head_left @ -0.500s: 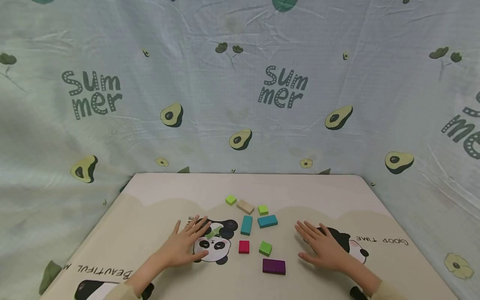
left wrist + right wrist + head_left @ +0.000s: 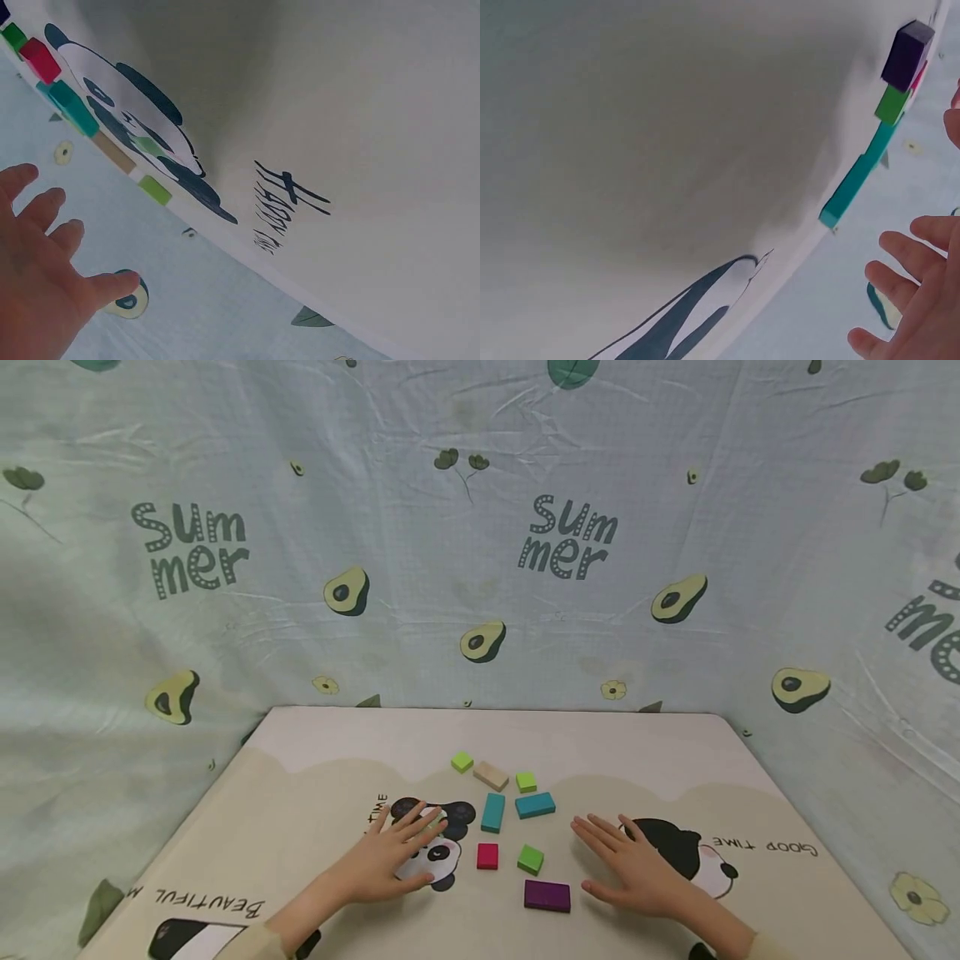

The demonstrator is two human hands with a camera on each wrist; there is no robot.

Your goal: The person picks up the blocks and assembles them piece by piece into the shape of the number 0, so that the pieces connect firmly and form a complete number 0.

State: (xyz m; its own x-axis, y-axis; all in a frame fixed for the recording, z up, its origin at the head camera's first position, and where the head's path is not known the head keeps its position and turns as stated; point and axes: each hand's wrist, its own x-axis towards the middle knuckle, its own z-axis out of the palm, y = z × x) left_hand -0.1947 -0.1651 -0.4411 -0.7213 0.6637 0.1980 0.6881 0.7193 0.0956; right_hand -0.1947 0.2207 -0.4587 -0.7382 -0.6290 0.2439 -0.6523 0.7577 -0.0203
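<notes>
Over the panda print left of the blocks, my left hand [image 2: 384, 865] is spread with straight fingers and holds nothing. My right hand [image 2: 632, 872] is spread too, to the right of a purple block [image 2: 547, 896]. Between the hands lie a red block [image 2: 487, 857] and a green block [image 2: 530, 859]. Farther back are two teal blocks, one upright in view [image 2: 492, 812] and one slanted [image 2: 535, 805]. Behind them lie a tan wooden block [image 2: 491, 776] and two lime cubes, the left one [image 2: 462, 762] and the right one [image 2: 526, 782].
The blocks lie on a cream table [image 2: 600, 743] printed with pandas and lettering. A pale curtain [image 2: 405, 527] with avocado and "summer" prints hangs behind the table and along both sides.
Both hands have moved inward, the left one to the right and the right one to the left, toward the blocks. The blocks lie as before.
</notes>
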